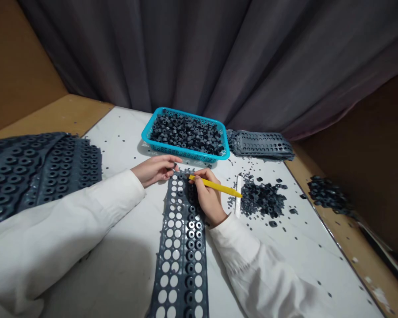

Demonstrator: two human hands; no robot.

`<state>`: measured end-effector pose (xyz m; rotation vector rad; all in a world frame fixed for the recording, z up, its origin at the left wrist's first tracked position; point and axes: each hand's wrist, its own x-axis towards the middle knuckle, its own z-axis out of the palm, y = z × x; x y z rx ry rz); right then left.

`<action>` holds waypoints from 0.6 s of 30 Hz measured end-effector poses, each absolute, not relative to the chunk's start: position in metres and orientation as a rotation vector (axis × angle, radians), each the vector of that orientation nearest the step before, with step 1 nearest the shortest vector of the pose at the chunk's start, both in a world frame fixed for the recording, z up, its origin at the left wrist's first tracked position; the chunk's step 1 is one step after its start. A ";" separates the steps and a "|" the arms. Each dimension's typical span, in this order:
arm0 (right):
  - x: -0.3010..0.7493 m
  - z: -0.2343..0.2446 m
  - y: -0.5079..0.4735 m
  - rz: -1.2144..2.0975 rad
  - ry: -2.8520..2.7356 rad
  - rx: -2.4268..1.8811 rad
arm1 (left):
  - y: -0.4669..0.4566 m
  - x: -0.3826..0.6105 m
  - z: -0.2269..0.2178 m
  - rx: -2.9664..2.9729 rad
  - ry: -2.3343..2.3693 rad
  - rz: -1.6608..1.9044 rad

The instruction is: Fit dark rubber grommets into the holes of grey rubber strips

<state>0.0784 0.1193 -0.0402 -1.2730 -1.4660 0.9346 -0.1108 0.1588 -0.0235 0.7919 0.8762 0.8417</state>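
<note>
A long dark grey rubber strip (182,260) full of round holes lies lengthwise on the white table in front of me. Its right column holds small ring-shaped parts; the left columns show empty holes. My left hand (155,168) rests at the strip's far left corner, its fingers curled and pinching a small dark ring. My right hand (208,198) sits on the strip's far right edge, closed around a yellow pen-like tool (219,187) whose tip points at the strip's top.
A blue basket (185,152) of dark rings stands beyond my hands. A stack of punched strips (262,145) lies to its right, a large pile of filled strips (36,168) at left. Dark rubber scraps (263,198) and a white stick (239,194) lie right of my hand.
</note>
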 end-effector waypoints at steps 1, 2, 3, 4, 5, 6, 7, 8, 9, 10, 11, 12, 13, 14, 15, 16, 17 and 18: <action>0.078 -0.040 0.120 0.935 -1.457 -1.290 | 0.160 -0.111 -0.024 0.757 0.859 0.867; 0.078 -0.040 0.120 0.935 -1.450 -1.308 | 0.161 -0.112 -0.024 0.723 0.848 0.883; 0.077 -0.040 0.120 0.934 -1.445 -1.323 | 0.161 -0.112 -0.024 0.696 0.849 0.888; 0.077 -0.040 0.121 0.937 -1.442 -1.334 | 0.162 -0.112 -0.024 0.678 0.864 0.889; 0.077 -0.040 0.121 0.943 -1.442 -1.339 | 0.162 -0.111 -0.024 0.672 0.889 0.895; 0.077 -0.040 0.122 0.949 -1.445 -1.340 | 0.162 -0.110 -0.024 0.678 0.918 0.905; 0.077 -0.041 0.122 0.953 -1.450 -1.339 | 0.162 -0.109 -0.025 0.697 0.950 0.920; 0.077 -0.041 0.123 0.957 -1.456 -1.337 | 0.162 -0.108 -0.025 0.727 0.980 0.934; 0.077 -0.042 0.123 0.960 -1.463 -1.336 | 0.161 -0.107 -0.026 0.764 1.005 0.943; 0.077 -0.042 0.123 0.960 -1.470 -1.337 | 0.161 -0.106 -0.027 0.807 1.024 0.947; 0.077 -0.042 0.124 0.961 -1.475 -1.339 | 0.160 -0.105 -0.028 0.857 1.036 0.944; 0.077 -0.042 0.124 0.964 -1.478 -1.343 | 0.160 -0.104 -0.029 0.909 1.041 0.940; 0.077 -0.041 0.124 0.968 -1.482 -1.348 | 0.159 -0.104 -0.030 0.967 1.039 0.937; 0.077 -0.040 0.124 0.970 -1.485 -1.352 | 0.159 -0.104 -0.031 1.039 1.039 0.932; 0.077 -0.039 0.124 0.971 -1.488 -1.354 | 0.158 -0.104 -0.031 1.137 1.047 0.925; 0.077 -0.039 0.124 0.972 -1.493 -1.352 | 0.157 -0.103 -0.031 1.267 1.062 0.915; 0.077 -0.038 0.124 0.971 -1.500 -1.348 | 0.157 -0.103 -0.031 1.424 1.083 0.898; 0.077 -0.038 0.124 0.968 -1.507 -1.342 | 0.156 -0.103 -0.030 1.596 1.110 0.876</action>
